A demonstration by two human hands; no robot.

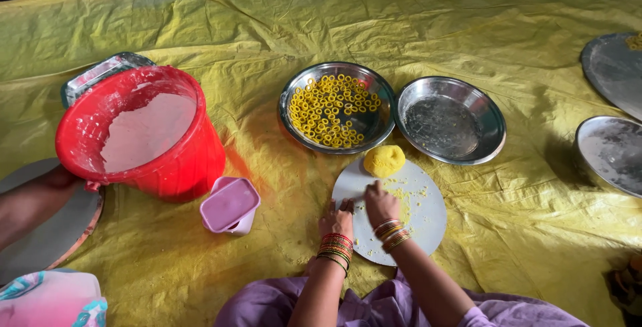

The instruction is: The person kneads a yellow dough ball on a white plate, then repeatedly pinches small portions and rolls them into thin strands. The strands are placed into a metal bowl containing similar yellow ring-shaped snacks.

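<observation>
Your left hand (pixel 338 219) and right hand (pixel 380 201) press flat, fingers spread, on the board (pixel 428 216), rolling dough; nothing gripped. The dough ball (pixel 384 160) waits at twelve o'clock, ring bowl (pixel 336 107) beyond.

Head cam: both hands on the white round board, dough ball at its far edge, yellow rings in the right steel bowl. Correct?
Not quite. The head view shows the yellow rings in the left steel bowl; the right steel bowl holds none. The rest stands: left hand and right hand on the white round board, dough ball at its far edge.
</observation>
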